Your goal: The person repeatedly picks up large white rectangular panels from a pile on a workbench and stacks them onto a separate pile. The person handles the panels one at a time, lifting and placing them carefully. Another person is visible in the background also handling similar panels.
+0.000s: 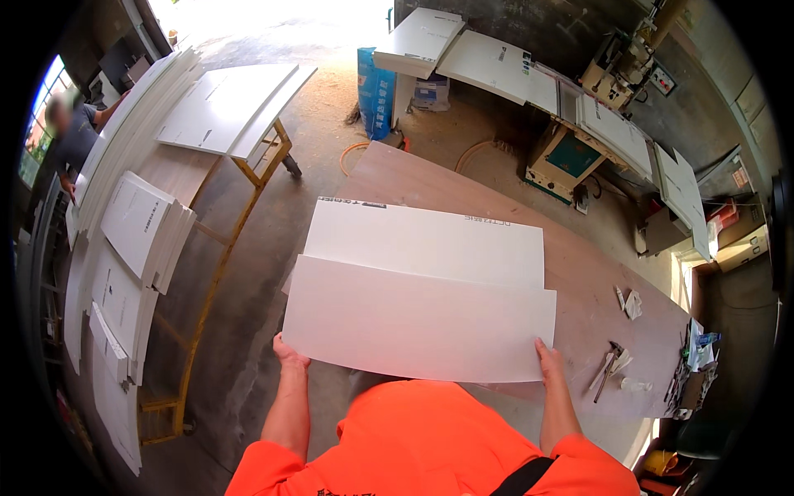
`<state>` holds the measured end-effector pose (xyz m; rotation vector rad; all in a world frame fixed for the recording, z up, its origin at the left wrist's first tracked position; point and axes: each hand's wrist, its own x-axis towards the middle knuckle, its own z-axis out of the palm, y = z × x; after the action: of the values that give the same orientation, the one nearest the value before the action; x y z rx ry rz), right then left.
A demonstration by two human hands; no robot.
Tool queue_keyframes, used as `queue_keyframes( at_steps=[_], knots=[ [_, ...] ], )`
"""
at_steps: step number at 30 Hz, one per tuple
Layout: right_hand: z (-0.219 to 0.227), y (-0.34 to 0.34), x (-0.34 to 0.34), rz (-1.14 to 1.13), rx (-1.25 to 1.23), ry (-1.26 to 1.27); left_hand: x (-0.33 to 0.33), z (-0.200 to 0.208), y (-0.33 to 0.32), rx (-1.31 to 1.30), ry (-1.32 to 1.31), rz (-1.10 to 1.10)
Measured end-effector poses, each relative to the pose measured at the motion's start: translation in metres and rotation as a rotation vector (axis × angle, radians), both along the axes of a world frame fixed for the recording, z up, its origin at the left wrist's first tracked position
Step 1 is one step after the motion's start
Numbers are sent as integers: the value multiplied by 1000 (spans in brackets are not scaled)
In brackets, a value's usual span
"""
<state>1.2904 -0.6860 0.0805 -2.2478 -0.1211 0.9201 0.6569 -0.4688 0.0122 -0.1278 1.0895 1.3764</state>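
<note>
Brown worktable (595,289), long, set aslant on a grey floor. Over its left part, a white panel (422,318): the left hand (291,351) grasps the near left corner, the right hand (550,361) the right edge, thumbs on top. A second panel (422,240) sits just beyond, also over the worktable. On the worktable's right part, a hammer (610,361). Left of the worktable, white boards (136,219) in stacks and a yellow frame (179,413). Past its far end, a blue sack (376,91); past its far side, a green-fronted cabinet (562,161).

Fingers hidden under the held panel, which also covers the second panel's near part; whether it touches the worktable, cannot tell. Far left of the worktable, a co-worker (78,136), blurred, partly behind boards. Clutter (699,364) at its right end hard to sort.
</note>
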Motion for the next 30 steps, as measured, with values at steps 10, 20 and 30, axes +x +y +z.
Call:
queue_keyframes(
  at_steps=[10,20,30],
  knots=[
    [-11,11,8,125,-15,-148,3,6,0,-13,-6,-12],
    [-25,6,8,194,-35,-191,-4,-13,-3,28,75,52],
    [-48,23,48,121,22,28,0,-10,-9,-27,153,109]
  ],
)
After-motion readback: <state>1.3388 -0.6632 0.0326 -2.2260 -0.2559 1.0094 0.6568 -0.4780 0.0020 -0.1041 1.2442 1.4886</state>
